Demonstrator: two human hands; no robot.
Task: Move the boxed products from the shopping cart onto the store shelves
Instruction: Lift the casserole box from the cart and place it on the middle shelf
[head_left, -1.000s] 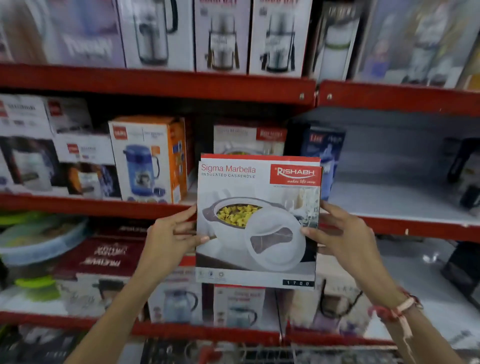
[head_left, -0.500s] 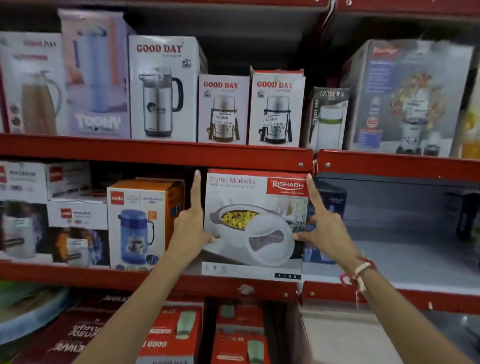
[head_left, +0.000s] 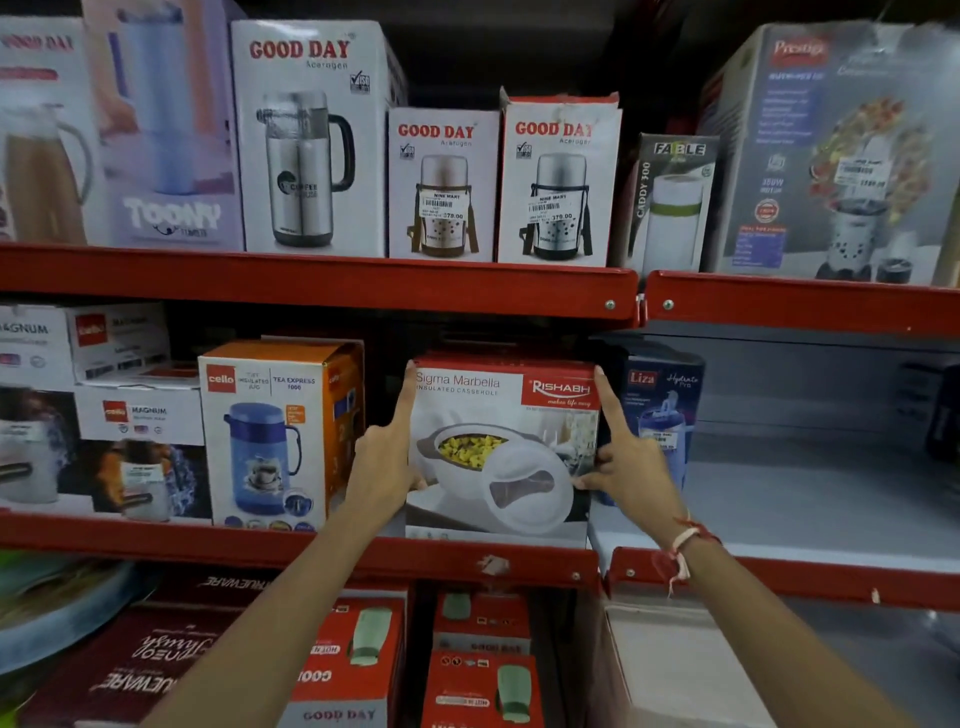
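Item: white-and-red cardboard casserole box (head_left: 501, 447), "Sigma Marbella / Rishabh" print, upright, face toward you. Loc: middle red metal shelf (head_left: 311, 543), at the front edge, near the shelf's right end, base on the shelf.

Your hands:
- Left hand (head_left: 382, 462): pressed to box's left side; index finger straight up along the left edge, tip at the top-left corner; thumb on the front face. Other fingers hidden behind the box, can't tell.
- Right hand (head_left: 631, 462): pressed to box's right side; index finger up along the right edge, tip near the top-right corner; thumb on the front face low down. Red-and-white thread band (head_left: 680, 545) at the wrist.
Both hands clamp the box between them.

Neighbours, same shelf:
- Left of box, apart: orange-and-white cello jug box (head_left: 275, 436), blue jug pic.
- Right of box, set further back: dark blue Liza bottle box (head_left: 662, 410), partly behind your right hand.
- Beyond that: adjoining grey shelf bay (head_left: 805, 499), red front lip.

Upper shelf, above box: two small white-and-red Good Day flask boxes (head_left: 441, 187), side by side, touching, w/ price stickers.
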